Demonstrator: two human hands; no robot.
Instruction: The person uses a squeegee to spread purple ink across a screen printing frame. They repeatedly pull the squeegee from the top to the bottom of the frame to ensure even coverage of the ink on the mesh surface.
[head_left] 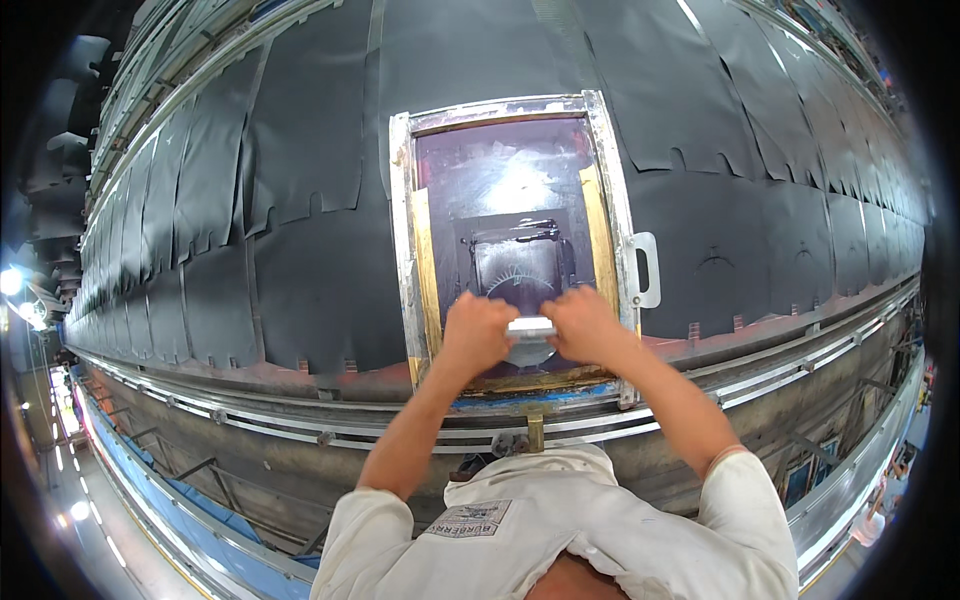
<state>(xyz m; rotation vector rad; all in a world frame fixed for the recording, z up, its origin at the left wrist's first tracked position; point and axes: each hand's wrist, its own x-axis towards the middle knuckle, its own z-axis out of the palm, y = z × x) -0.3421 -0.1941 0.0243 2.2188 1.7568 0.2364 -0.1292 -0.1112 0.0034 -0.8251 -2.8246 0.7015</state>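
My left hand (482, 330) and my right hand (585, 322) are both closed on a light squeegee (530, 328) held crosswise over the lower part of a printing screen (505, 170). The screen has purple mesh in a worn metal frame (402, 160), with tan strips along its inner sides and a white handle (646, 270) on its right. A dark rectangle of glossy ink (515, 240) with a pale arched design lies on the mesh just beyond my hands.
Rows of black cut panels (300, 150) stretch left and right of the screen on a long table. A metal rail (270, 420) runs along the near edge, above my body. Bright lamps (30, 300) and a walkway (90, 510) are at the far left.
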